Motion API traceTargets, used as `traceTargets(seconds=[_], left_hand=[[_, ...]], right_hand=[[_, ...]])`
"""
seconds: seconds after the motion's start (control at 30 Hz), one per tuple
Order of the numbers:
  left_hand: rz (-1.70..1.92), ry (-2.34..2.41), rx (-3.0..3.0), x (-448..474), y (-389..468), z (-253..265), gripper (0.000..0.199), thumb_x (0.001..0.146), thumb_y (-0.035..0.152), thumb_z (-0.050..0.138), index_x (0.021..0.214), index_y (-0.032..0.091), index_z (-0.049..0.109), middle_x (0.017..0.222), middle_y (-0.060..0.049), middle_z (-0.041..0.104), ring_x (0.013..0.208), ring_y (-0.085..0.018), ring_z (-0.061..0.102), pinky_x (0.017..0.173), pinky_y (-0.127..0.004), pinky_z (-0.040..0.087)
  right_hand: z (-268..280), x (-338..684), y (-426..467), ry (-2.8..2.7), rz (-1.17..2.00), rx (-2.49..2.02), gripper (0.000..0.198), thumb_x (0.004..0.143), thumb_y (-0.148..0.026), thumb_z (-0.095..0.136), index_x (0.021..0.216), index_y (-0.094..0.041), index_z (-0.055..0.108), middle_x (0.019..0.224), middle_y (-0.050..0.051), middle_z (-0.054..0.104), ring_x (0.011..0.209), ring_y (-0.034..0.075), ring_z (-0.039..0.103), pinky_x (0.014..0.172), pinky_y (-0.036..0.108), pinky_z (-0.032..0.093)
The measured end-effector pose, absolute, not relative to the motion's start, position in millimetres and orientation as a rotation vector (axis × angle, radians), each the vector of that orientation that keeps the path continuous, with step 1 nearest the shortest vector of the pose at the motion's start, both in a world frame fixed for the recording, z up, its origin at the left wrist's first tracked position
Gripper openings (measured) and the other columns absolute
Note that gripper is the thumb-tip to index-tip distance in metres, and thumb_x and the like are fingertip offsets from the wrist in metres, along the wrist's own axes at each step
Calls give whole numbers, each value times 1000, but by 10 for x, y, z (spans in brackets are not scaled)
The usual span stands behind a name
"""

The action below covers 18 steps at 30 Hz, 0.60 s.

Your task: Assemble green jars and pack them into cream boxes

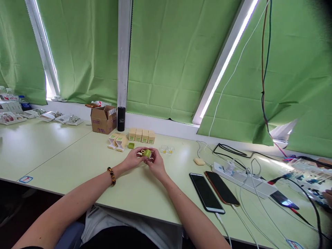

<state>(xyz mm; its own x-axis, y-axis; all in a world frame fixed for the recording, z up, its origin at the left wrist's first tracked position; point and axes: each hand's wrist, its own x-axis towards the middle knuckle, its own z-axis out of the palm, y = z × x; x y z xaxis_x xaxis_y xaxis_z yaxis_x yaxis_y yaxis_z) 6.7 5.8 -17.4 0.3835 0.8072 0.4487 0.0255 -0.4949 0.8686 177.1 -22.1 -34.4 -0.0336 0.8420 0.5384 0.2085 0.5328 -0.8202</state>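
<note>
Between both hands I hold a small green case with a cream-coloured loop [147,153] above the table. The fingers of my left hand [132,158] close on its left side, near the loop. My right hand [157,164] grips it from the right, some fingertips hidden behind it. Just beyond my left hand lies a small green square piece [131,145]. Two open cardboard boxes [120,142] lie on their sides to its left. Several small closed boxes [141,135] stand in a row behind. Right of my hands sit two clear plastic pieces with yellow spots [167,149].
A brown carton [103,119] and a black bottle [121,118] stand at the back. To the right lie a white-framed phone [206,192], a dark phone [222,188] and a power strip [243,180] with tangled cables. Another person's hand [329,196] shows at the right edge.
</note>
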Motion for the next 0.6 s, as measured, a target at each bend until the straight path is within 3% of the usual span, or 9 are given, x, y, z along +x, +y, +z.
traceTargets(seconds=[0.1, 0.23, 0.4, 0.5, 0.6], left_hand=[[1241, 714, 1719, 61, 113, -196, 53, 81, 44, 79, 124, 15, 67, 119, -14, 71, 102, -23, 68, 88, -40, 59], [1345, 755, 1598, 34, 187, -212, 59, 80, 47, 79, 126, 14, 65, 120, -15, 69, 98, -22, 69, 80, -37, 61], [1422, 767, 1469, 12, 251, -229, 63, 78, 50, 80, 127, 14, 64, 116, -14, 71, 99, -22, 69, 79, -35, 60], [1423, 752, 1443, 14, 256, -234, 65, 77, 51, 80, 127, 14, 64, 116, -14, 72, 97, -20, 68, 79, -34, 59], [1430, 744, 1429, 19, 251, -235, 67, 77, 53, 81, 128, 14, 63, 117, -14, 71, 96, -20, 68, 80, -35, 59]], right_hand=[[-360, 1847, -163, -1574, 548, -1008, 52, 79, -29, 70, 127, -24, 51, 105, 5, 71, 78, 17, 67, 68, 32, 58], [-428, 2080, -40, -1601, 145, -1319, 45, 82, -24, 61, 127, -25, 56, 109, 6, 67, 84, 22, 63, 72, 37, 55], [-613, 2365, 168, -1545, -228, -1405, 31, 82, -13, 56, 110, -23, 66, 125, 16, 61, 113, 33, 57, 89, 50, 52], [-707, 2425, 241, -1617, -254, -1440, 26, 85, -13, 56, 106, -23, 67, 146, 17, 51, 124, 36, 51, 94, 57, 48], [-751, 2425, 258, -1701, -180, -1556, 21, 87, -14, 56, 102, -23, 67, 153, 15, 47, 126, 38, 49, 95, 61, 45]])
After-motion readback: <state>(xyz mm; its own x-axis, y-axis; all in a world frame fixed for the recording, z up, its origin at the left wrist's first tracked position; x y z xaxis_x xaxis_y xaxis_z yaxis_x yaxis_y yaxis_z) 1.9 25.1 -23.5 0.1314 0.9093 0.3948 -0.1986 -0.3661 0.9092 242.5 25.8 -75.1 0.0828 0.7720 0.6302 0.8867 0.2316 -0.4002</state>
